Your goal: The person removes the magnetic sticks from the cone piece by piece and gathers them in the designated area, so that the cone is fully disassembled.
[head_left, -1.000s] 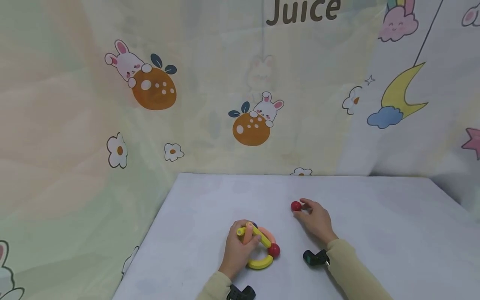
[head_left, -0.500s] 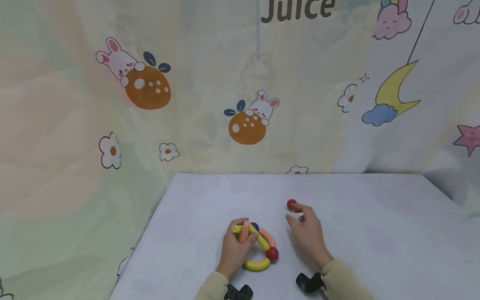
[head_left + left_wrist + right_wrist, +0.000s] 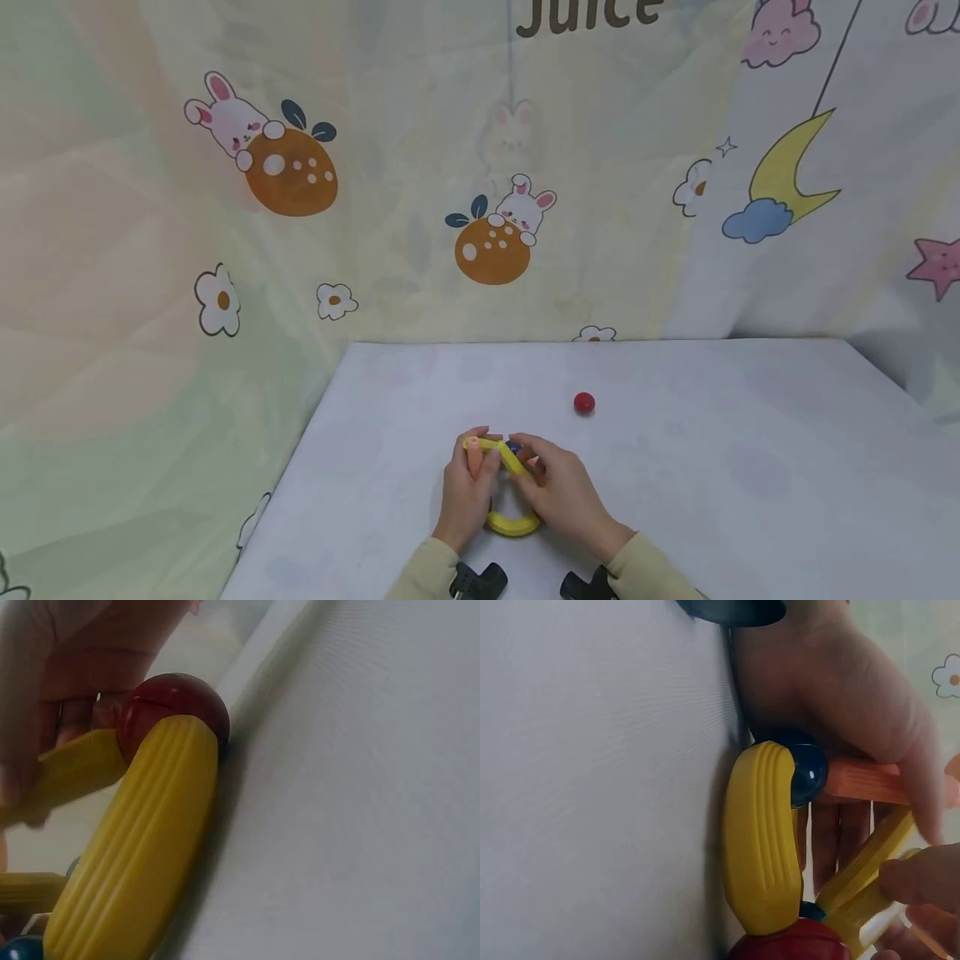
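Straight and curved toy rods are joined by balls into a frame. My left hand (image 3: 463, 498) grips its left side, around an orange rod (image 3: 474, 458). From the right, my right hand (image 3: 567, 493) pinches a slanting yellow rod (image 3: 866, 855) with thumb and fingers. Nearest me, a curved yellow rod (image 3: 513, 525) lies on the table, between a blue ball (image 3: 808, 774) and a red ball (image 3: 172, 705) in the wrist views. Another dark blue ball (image 3: 514, 447) shows between the hands. The right hand hides much of the frame's right side.
A loose red ball (image 3: 584, 403) sits on the white table (image 3: 750, 467), beyond my right hand. Behind the table's far edge hangs a patterned curtain (image 3: 405, 167). Black wrist cameras (image 3: 478, 581) are worn on both wrists.
My right hand has let go of the loose red ball, leaving it on the table, and come left and nearer to grip the rod frame. My left hand keeps its hold.
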Demonstrator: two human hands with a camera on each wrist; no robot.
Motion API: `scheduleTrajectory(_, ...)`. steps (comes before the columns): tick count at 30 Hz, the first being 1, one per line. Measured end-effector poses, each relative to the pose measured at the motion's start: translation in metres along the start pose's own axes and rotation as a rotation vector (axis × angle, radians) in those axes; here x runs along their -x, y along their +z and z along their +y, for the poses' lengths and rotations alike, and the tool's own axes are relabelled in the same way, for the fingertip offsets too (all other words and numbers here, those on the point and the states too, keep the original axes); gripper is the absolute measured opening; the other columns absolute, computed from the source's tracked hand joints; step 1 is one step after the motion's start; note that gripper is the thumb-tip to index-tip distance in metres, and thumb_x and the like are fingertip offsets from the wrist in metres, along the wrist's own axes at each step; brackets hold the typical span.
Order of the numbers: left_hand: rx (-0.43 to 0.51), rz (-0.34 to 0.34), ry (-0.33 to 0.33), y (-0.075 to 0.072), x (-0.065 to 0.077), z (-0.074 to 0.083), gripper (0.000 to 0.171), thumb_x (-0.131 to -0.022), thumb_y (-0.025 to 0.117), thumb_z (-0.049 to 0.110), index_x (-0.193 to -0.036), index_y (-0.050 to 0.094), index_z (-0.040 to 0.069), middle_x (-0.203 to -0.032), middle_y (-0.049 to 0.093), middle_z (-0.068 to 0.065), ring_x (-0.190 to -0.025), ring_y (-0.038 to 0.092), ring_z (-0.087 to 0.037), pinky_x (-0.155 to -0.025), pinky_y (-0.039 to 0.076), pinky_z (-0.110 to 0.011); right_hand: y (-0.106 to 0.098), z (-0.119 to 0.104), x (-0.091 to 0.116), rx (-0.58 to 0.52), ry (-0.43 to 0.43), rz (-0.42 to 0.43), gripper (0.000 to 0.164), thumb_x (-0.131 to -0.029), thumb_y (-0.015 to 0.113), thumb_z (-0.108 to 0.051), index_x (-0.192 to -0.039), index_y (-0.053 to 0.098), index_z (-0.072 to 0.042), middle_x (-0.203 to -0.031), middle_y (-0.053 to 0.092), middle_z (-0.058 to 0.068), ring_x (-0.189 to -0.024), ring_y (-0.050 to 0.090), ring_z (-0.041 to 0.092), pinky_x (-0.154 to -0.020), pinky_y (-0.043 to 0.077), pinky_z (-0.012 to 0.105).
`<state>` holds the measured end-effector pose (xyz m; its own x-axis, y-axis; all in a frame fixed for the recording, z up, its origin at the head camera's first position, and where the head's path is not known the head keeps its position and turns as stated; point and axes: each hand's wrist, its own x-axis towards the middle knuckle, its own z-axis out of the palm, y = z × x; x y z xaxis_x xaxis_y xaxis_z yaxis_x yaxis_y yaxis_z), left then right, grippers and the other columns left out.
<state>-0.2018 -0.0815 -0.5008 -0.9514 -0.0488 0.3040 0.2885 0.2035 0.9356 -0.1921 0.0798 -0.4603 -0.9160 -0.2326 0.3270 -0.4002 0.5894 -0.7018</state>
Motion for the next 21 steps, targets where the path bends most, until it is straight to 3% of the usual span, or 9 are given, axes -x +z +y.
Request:
scheduleTrajectory(6,0.034,0.233,-0.066,-0.004,-0.003,0.003,0.038,-0.092,0.066,0.012,-0.127,0.052,0.008,-0.109,0.063,-0.004,-0.091,0.06,-0.012,-0.077,0.051,-0.018,-0.013,0.0,0.008,-0.098,0.113,0.067,0.069,-0.078,0.075,0.001,-0.139,0.05,-0.019,-0.097,0.06,-0.005,-0.068,0.055,0.005,-0.056,0.048,0.02)
scheduleTrajectory(10,0.057,0.35,-0.097,-0.007,-0.006,0.003,0.045,-0.091,0.068,0.012,-0.131,0.046,0.008,-0.11,0.059,-0.005,-0.096,0.061,-0.016,-0.078,0.052,-0.018,-0.027,0.007,0.02,-0.126,0.13,0.113,0.063,-0.078,0.075,0.003,-0.133,0.055,-0.022,-0.098,0.062,-0.003,-0.072,0.063,0.004,-0.062,0.053,0.019)
scheduleTrajectory(14,-0.013,0.418,-0.133,-0.009,-0.008,0.002,0.059,-0.09,0.07,0.016,-0.139,0.038,0.01,-0.115,0.054,-0.003,-0.099,0.056,-0.017,-0.078,0.05,-0.019,-0.04,0.017,0.031,-0.107,0.133,0.119,0.047,-0.079,0.077,0.0,-0.12,0.061,-0.018,-0.098,0.064,-0.005,-0.079,0.065,0.006,-0.067,0.055,0.021)
scheduleTrajectory(21,-0.176,0.463,-0.152,-0.011,-0.012,-0.004,0.066,-0.087,0.074,0.011,-0.14,0.035,0.008,-0.126,0.046,-0.009,-0.119,0.044,-0.025,-0.101,0.038,-0.042,-0.054,0.031,0.049,-0.046,0.199,0.108,0.031,-0.079,0.081,-0.008,-0.105,0.066,-0.013,-0.089,0.064,-0.009,-0.073,0.058,0.005,-0.066,0.053,0.02)
